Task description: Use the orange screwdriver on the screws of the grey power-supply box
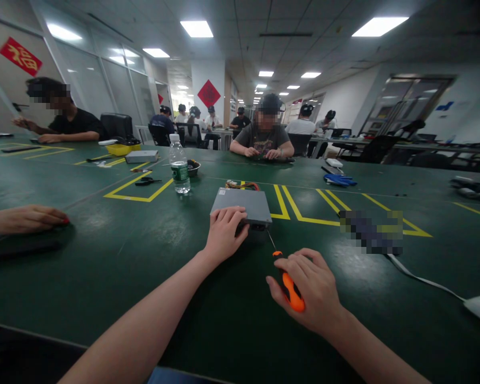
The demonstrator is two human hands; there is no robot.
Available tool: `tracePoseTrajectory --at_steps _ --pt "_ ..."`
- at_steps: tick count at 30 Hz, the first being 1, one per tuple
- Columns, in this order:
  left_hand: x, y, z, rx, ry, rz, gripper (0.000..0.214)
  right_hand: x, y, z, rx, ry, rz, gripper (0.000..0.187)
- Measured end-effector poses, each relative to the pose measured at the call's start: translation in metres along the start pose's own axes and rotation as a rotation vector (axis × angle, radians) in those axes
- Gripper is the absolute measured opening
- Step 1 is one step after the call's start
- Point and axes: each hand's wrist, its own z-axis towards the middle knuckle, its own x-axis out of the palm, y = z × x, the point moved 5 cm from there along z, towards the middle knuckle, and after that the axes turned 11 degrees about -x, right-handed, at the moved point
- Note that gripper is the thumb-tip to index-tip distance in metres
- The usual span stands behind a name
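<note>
At left, note clear bottle (180,169) standing on green table (388,314). Next, find left hand (226,228) clamped on near edge of grey metal box (248,201), lying flat ahead. At right, find right hand (312,285) closed around orange-handled screwdriver (294,295), shaft toward box's near right corner; cannot tell tip contact. Judge step as screwdriver work there. For next move, brace box, align tip, seat squarely.
</note>
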Motion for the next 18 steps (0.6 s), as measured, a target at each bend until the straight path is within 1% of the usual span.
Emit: tracePoseTrajectory --at_steps 3,6,11,16,18 --pt "-0.0007 -0.0001 0.0002 -0.001 0.001 -0.007 0.016 0.001 -0.0005 -0.002 -0.001 -0.013 -0.002 0.014" --pt "-0.0015 -0.0005 0.0002 0.001 0.003 -0.018 0.017 0.0019 0.0026 -0.0017 -0.025 0.008 -0.017 0.009" --pt "-0.0012 0.0 -0.0003 0.0 0.002 -0.022 0.017 -0.0025 0.0047 0.0014 -0.032 0.0 -0.01 0.01" --pt "0.0 0.0007 -0.0002 -0.001 0.0 -0.022 0.018 -0.0038 -0.0006 0.0003 0.011 -0.029 0.02 0.017" --pt "-0.0002 0.0005 0.0 0.002 -0.002 -0.021 0.018 -0.0034 -0.0012 -0.0001 0.024 -0.036 0.029 0.017"
